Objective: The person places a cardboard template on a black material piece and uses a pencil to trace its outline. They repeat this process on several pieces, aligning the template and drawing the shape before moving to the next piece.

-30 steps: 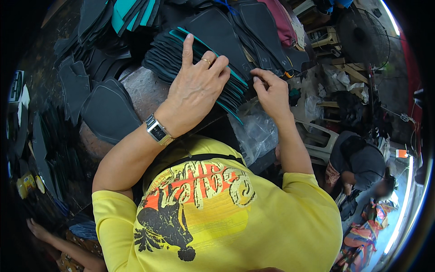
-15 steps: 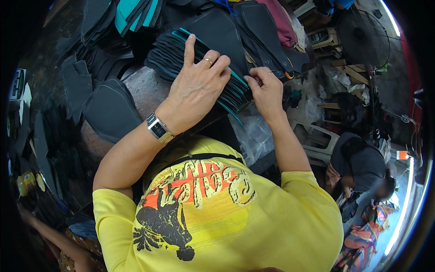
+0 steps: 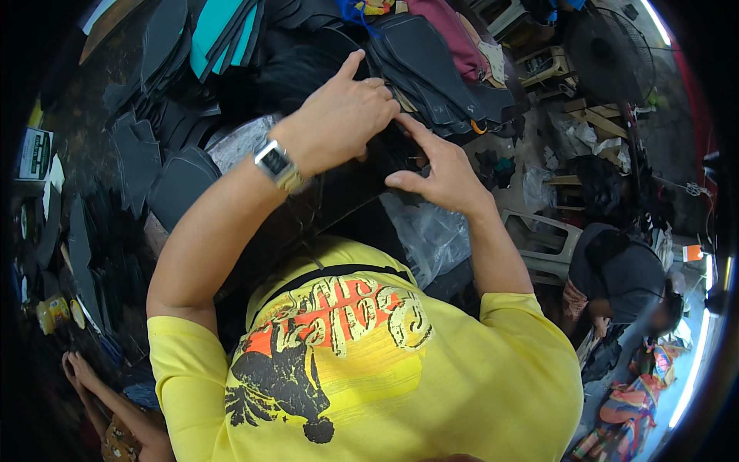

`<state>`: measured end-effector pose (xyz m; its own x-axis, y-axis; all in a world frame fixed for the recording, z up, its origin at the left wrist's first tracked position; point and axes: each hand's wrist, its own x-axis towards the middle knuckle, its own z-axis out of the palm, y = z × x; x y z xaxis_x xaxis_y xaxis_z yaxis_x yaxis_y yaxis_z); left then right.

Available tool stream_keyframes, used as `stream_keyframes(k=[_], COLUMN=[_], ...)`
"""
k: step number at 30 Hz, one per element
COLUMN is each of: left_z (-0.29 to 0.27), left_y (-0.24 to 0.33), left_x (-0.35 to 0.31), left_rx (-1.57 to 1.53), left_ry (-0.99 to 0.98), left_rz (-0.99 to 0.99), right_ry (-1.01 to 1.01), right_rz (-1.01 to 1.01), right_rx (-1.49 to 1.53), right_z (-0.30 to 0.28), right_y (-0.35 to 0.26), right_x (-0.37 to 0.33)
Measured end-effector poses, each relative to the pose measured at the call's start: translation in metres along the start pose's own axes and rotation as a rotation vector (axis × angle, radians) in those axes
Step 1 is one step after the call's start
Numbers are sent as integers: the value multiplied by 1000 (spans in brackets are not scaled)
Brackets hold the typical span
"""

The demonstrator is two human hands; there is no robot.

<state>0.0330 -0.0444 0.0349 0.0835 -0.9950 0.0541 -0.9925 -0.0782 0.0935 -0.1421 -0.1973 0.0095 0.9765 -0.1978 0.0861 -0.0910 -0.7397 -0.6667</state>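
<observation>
My left hand (image 3: 339,119) lies over a stack of dark sole-shaped pieces (image 3: 300,77), which is blurred by motion. Its little finger sticks out while the others bend down over the stack; their tips are hidden. Close beside it, my right hand (image 3: 443,169) has its thumb spread well away from its stretched fingers, whose tips come near the left fingers at the stack's right end. Whether the right fingers touch the stack is too dark to tell. More dark sole-shaped pieces (image 3: 423,69) lie fanned just beyond my hands.
Teal and dark pieces (image 3: 223,35) are piled at the far left, with loose dark pieces (image 3: 185,181) nearer. A clear plastic bag (image 3: 431,235) hangs by the table edge. On the right are a fan (image 3: 612,54), a plastic stool (image 3: 543,239) and a bending person (image 3: 623,277).
The stack under my left hand has shifted and blurred, and its teal edges no longer show. My right hand has gone from a pinch at the stack's end to spread fingers.
</observation>
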Motion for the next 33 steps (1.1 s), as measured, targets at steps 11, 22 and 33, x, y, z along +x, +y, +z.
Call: stream_keyframes(k=[11,22,33], left_z=[32,3,-5], left_y=[-5,0,64], left_x=[17,-77,-288], left_rx=[270,-66,-328], left_ry=[395,439,831], left_rz=[32,-53,-895], right_ry=[207,105,4], right_rz=[183,147,-83], right_rx=[-259,-453,560], right_z=[19,1,20], right_y=[16,-17,-85], right_x=[12,11,20])
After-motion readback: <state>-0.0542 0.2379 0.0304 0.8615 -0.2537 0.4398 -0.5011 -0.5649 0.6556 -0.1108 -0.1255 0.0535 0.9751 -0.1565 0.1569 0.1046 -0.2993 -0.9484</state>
